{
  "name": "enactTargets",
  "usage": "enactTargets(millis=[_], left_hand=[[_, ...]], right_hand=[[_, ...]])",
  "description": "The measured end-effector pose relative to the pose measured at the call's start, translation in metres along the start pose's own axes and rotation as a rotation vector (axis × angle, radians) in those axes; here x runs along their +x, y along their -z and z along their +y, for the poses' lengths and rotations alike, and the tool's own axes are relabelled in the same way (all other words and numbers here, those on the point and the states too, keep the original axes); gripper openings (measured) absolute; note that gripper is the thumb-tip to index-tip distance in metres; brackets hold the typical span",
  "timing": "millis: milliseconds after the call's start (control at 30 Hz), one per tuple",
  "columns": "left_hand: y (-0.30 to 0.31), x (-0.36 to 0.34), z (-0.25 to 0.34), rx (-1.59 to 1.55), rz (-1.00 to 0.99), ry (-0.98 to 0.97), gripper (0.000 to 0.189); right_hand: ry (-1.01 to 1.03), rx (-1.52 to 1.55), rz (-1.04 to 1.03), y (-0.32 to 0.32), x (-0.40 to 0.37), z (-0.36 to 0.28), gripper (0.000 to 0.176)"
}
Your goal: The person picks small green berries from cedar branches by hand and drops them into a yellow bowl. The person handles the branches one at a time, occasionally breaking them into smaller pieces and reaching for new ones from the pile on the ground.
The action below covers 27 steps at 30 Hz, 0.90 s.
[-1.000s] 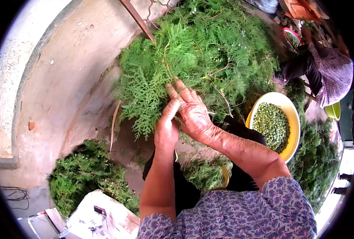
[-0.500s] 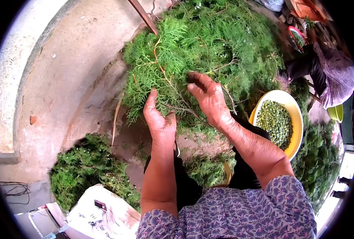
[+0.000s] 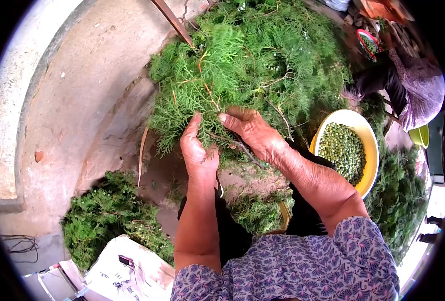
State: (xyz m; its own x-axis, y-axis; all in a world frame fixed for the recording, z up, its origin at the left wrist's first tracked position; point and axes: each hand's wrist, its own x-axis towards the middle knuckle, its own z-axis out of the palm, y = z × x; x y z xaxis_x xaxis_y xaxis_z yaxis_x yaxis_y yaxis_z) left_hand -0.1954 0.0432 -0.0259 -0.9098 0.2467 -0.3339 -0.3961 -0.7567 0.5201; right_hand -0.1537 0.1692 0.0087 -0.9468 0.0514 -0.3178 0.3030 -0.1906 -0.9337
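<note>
The branch slants from far left to near right, passing between my left hand, half spread, and my right hand, curled nearer to the stem; whether it pinches, I cannot tell. Its fronds fill the gap. Beyond lies the pile; at right, the bowl.

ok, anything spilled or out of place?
No clear spill from the yellow basin; its green berries sit inside. Mildly odd: a small dark device lies on the white sack-like bundle, beside cut greenery, where it might get buried.
</note>
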Motion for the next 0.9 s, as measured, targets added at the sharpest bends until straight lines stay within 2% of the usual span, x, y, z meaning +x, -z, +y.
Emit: enactTargets(millis=[33, 100, 133, 167, 200, 233, 267, 300, 333, 367, 433, 467, 500, 533, 567, 600, 667, 700, 767, 800, 833, 900], left_hand=[[-0.007, -0.004, 0.002, 0.000, -0.002, 0.003, 0.026], [-0.015, -0.010, 0.004, 0.112, 0.177, 0.067, 0.025], [-0.012, -0.012, 0.006, 0.042, 0.072, 0.081, 0.026], [-0.004, -0.007, 0.007, 0.042, 0.071, 0.082, 0.026], [-0.001, -0.004, 0.007, 0.099, 0.080, 0.061, 0.029], [0.001, -0.002, 0.007, 0.155, 0.089, 0.038, 0.032], [0.003, -0.003, 0.003, 0.186, 0.138, -0.007, 0.042], [0.000, -0.003, 0.000, 0.186, 0.138, -0.006, 0.042], [-0.001, -0.002, -0.002, 0.216, 0.146, -0.065, 0.042], [-0.001, -0.002, -0.002, 0.246, 0.154, -0.124, 0.043], [0.001, -0.003, 0.001, 0.189, 0.160, -0.101, 0.044], [0.002, -0.003, 0.002, 0.131, 0.163, -0.079, 0.045], [-0.003, -0.004, 0.005, 0.072, 0.164, -0.056, 0.046], [-0.023, -0.015, 0.009, 0.161, 0.258, -0.042, 0.043], [-0.017, -0.011, 0.008, 0.161, 0.257, -0.044, 0.043], [-0.007, -0.003, 0.007, 0.105, 0.202, 0.005, 0.042], [-0.002, 0.000, 0.006, 0.009, 0.149, 0.075, 0.038], [-0.003, 0.000, 0.004, 0.009, 0.148, 0.077, 0.038], [-0.004, 0.002, 0.000, 0.030, 0.200, -0.026, 0.039], [-0.005, 0.001, -0.002, 0.009, 0.176, -0.016, 0.039], [0.000, 0.003, -0.007, 0.009, 0.172, -0.012, 0.039], [0.007, 0.009, -0.019, 0.130, 0.119, -0.097, 0.044]], right_hand=[[0.007, -0.027, 0.049, -0.001, -0.002, -0.003, 0.064], [0.014, -0.054, 0.098, 0.001, -0.001, -0.003, 0.061], [0.019, -0.045, 0.102, 0.005, 0.004, 0.002, 0.057], [0.023, -0.036, 0.106, 0.008, 0.009, 0.006, 0.052], [0.129, -0.100, 0.111, 0.010, 0.011, 0.006, 0.046], [0.129, -0.101, 0.112, 0.010, 0.011, 0.006, 0.046], [0.253, -0.306, 0.111, 0.010, 0.009, 0.004, 0.045], [0.376, -0.512, 0.109, 0.009, 0.008, 0.003, 0.044], [0.512, -0.496, 0.100, 0.007, 0.013, 0.016, 0.043], [0.511, -0.494, 0.097, 0.007, 0.011, 0.020, 0.043], [0.600, -0.654, 0.001, 0.003, 0.004, 0.016, 0.037], [0.499, -0.632, -0.043, 0.002, 0.000, 0.010, 0.038], [0.501, -0.632, -0.045, 0.003, 0.002, 0.016, 0.038], [0.597, -0.617, -0.016, 0.006, 0.007, 0.026, 0.041], [0.692, -0.602, 0.014, 0.008, 0.009, 0.031, 0.044], [0.693, -0.603, 0.014, 0.008, 0.006, 0.024, 0.044], [0.324, -0.616, -0.050, 0.008, -0.003, 0.004, 0.052], [0.324, -0.617, -0.048, 0.010, -0.003, 0.005, 0.052], [0.374, -0.544, -0.004, 0.015, 0.001, 0.010, 0.064], [0.309, -0.548, -0.027, 0.019, 0.007, 0.012, 0.068], [0.309, -0.549, -0.022, 0.021, 0.009, 0.015, 0.068], [0.240, -0.312, -0.064, 0.022, 0.011, 0.019, 0.065]])
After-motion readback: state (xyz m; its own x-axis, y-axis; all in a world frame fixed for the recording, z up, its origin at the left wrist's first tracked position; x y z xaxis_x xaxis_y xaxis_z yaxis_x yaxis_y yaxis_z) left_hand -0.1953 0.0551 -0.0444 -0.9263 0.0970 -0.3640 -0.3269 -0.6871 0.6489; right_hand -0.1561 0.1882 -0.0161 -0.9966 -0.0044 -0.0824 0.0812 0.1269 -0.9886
